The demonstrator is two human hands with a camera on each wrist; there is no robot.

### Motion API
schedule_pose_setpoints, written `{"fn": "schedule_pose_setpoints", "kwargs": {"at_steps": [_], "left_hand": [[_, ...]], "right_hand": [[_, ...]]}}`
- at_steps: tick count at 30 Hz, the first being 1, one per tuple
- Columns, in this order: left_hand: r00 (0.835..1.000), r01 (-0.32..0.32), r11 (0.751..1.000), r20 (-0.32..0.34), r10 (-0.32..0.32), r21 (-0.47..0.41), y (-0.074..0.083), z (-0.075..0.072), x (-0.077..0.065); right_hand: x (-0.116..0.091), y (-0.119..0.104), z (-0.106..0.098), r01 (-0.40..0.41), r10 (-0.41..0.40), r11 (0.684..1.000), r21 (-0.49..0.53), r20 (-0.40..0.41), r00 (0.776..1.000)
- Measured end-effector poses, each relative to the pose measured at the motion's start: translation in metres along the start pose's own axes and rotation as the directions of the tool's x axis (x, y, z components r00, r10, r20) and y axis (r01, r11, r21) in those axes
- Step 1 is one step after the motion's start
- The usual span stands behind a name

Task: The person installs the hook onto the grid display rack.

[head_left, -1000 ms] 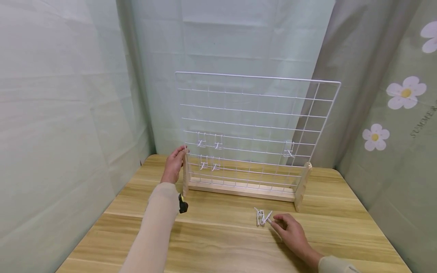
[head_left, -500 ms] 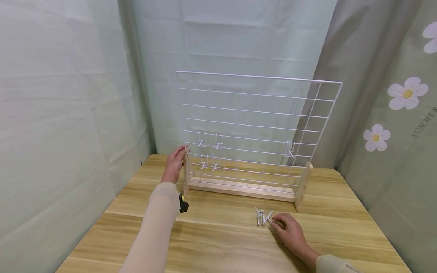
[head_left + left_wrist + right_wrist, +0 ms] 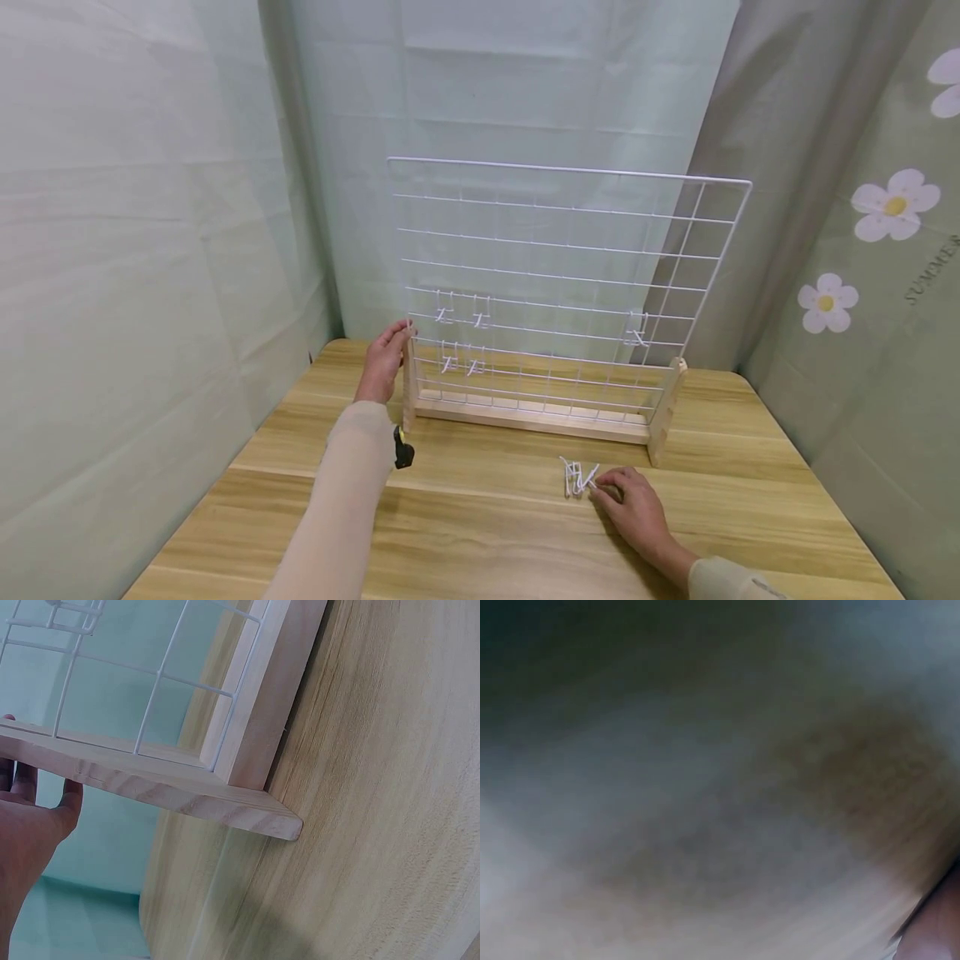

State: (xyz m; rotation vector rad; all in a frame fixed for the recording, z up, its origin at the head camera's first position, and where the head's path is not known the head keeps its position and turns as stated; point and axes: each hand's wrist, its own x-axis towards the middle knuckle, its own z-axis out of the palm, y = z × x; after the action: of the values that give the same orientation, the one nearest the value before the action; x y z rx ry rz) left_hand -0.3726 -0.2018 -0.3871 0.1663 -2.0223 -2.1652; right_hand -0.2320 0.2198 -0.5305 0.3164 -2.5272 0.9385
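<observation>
A white wire grid rack point(image 3: 555, 242) stands upright in a pale wooden base point(image 3: 532, 423). My left hand point(image 3: 383, 360) grips the left wooden upright point(image 3: 187, 796) near its top, thumb on one side and fingers behind. Several white double-pronged hooks hang on the lower rows, including one hook point(image 3: 636, 336) alone at the right. A small pile of loose white hooks point(image 3: 573, 479) lies on the table before the rack. At its right edge my right hand point(image 3: 637, 515) pinches the end of one hook between thumb and forefinger. The right wrist view is mostly blur.
The wood-grain table point(image 3: 465, 533) runs under everything. Pale green curtains point(image 3: 172, 250) hang to the left and behind, and a flowered curtain point(image 3: 862, 350) hangs on the right. The rack's right upright point(image 3: 666, 410) stands just beyond the loose hooks.
My right hand has shifted very slightly left at the loose hooks, which stay in nearly the same spot. The left hand and the rack hold still.
</observation>
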Motion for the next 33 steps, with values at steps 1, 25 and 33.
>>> {"fn": "schedule_pose_setpoints", "kwargs": {"at_steps": [1, 25, 33], "left_hand": [[1.0, 0.0, 1.0, -0.001, 0.0, 0.003, 0.0, 0.0, 0.0], [1.0, 0.007, 1.0, 0.012, -0.007, -0.002, 0.007, 0.002, -0.007], [0.999, 0.024, 1.0, 0.025, -0.024, -0.01, 0.025, 0.005, -0.023]], "right_hand": [[0.0, 0.0, 0.0, 0.002, -0.002, 1.0, -0.004, -0.003, 1.0], [0.005, -0.005, 0.0, -0.032, 0.033, 0.999, -0.02, 0.025, 0.999], [0.01, -0.012, -0.008, -0.063, 0.063, 0.998, 0.003, 0.057, 0.996]]}}
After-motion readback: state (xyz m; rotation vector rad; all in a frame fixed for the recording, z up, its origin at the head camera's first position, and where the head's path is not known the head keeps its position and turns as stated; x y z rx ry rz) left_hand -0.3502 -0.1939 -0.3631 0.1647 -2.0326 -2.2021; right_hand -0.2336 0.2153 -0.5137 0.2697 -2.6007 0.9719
